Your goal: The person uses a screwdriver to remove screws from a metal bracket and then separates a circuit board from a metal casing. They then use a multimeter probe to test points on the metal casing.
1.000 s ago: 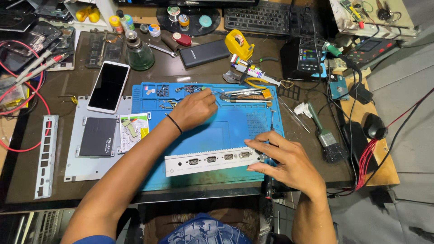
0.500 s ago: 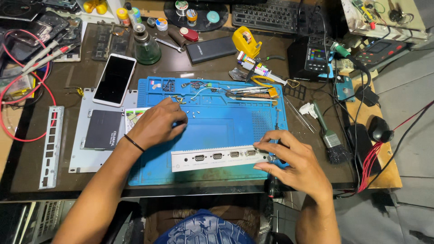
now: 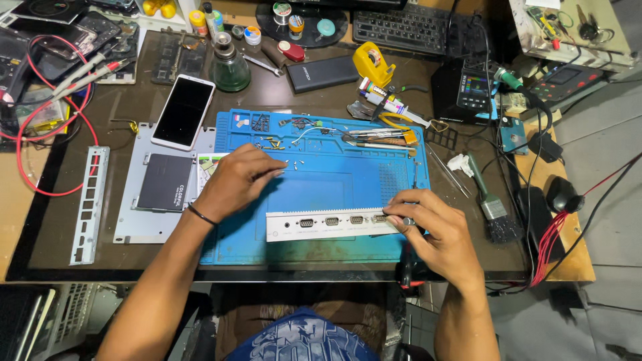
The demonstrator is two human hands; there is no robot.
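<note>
A long white metal port panel (image 3: 321, 224) with several connector sockets lies on the blue work mat (image 3: 334, 184). My right hand (image 3: 431, 234) grips its right end, fingers curled over the edge. My left hand (image 3: 235, 180) rests on the mat's left part, fingertips pinched near a few small screws (image 3: 293, 164); whether it holds one is too small to tell. More small screws (image 3: 267, 142) sit in the mat's upper tray area.
A white phone (image 3: 182, 111), black drive (image 3: 165, 182) on a grey metal plate (image 3: 134, 224), perforated bracket (image 3: 89, 200), glass bottle (image 3: 231, 67), tweezers and tools (image 3: 381, 140), brush (image 3: 488, 200), black power bank (image 3: 323, 72), red cables (image 3: 40, 127), keyboard (image 3: 408, 27).
My left hand pulled back from the mat's upper tray toward the left-centre of the mat. My right hand shifted to grip the panel's right end.
</note>
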